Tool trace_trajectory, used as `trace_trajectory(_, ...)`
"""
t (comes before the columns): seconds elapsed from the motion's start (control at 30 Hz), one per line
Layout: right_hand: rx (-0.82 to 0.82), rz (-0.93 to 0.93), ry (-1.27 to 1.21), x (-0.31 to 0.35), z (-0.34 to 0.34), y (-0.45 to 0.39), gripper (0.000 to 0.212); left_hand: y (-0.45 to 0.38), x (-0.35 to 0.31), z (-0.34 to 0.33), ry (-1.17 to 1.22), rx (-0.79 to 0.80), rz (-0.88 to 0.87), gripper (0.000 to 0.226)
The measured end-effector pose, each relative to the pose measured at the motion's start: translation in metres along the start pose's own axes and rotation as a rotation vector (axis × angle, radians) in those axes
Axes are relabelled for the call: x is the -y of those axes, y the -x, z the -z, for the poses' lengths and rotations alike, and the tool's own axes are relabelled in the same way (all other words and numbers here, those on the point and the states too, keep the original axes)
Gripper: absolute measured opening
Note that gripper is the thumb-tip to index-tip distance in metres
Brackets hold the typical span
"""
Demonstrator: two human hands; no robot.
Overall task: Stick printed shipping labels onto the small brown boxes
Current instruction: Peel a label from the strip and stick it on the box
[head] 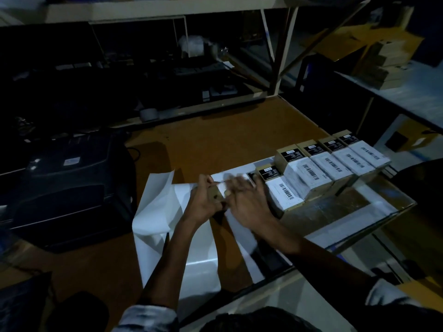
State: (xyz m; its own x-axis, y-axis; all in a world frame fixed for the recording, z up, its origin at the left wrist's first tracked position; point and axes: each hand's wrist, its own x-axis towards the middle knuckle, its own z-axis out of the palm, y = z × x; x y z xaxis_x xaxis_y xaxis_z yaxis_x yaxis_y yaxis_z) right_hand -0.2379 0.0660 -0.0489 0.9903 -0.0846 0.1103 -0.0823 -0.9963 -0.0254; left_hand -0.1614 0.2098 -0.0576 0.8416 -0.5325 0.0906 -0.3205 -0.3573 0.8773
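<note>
We see left hand [205, 201] curled round small brown box [215, 197], just left of the labelled row [330, 161]; right hand [249, 200] blurred, fingers spread flat over label [224, 186]; box likely light, stiff; hold sides, smooth limp label outward.

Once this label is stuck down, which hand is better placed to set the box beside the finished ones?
Probably the right hand. It lies flat over the label, on the side nearest the row of labelled boxes. The left hand grips the small brown box from the far side and would have to cross over.
</note>
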Motion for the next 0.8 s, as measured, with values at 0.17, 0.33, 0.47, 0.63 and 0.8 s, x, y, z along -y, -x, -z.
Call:
trace_trajectory(0.17, 0.020, -0.130, -0.011, -0.001, 0.000, -0.007, 0.062, -0.003, 0.004, -0.001, 0.001, 0.011, 0.029, 0.071)
trace_trajectory(0.33, -0.095, 0.061, -0.017, 0.012, 0.002, 0.006, 0.043, -0.005, 0.007, -0.001, -0.018, 0.014, 0.055, 0.062)
trace_trajectory(0.47, -0.072, -0.219, 0.051, -0.009, 0.000, -0.006, 0.045, -0.006, 0.002, 0.001, -0.033, 0.027, 0.050, 0.075)
trace_trajectory(0.63, -0.083, 0.016, -0.081, 0.038, -0.011, -0.001, 0.059, -0.007, 0.013, -0.003, -0.094, -0.006, 0.028, 0.047)
trace_trajectory(0.8, -0.031, -0.135, 0.074, -0.011, -0.006, -0.011, 0.049, -0.006, 0.004, 0.000, -0.061, 0.018, 0.013, 0.070)
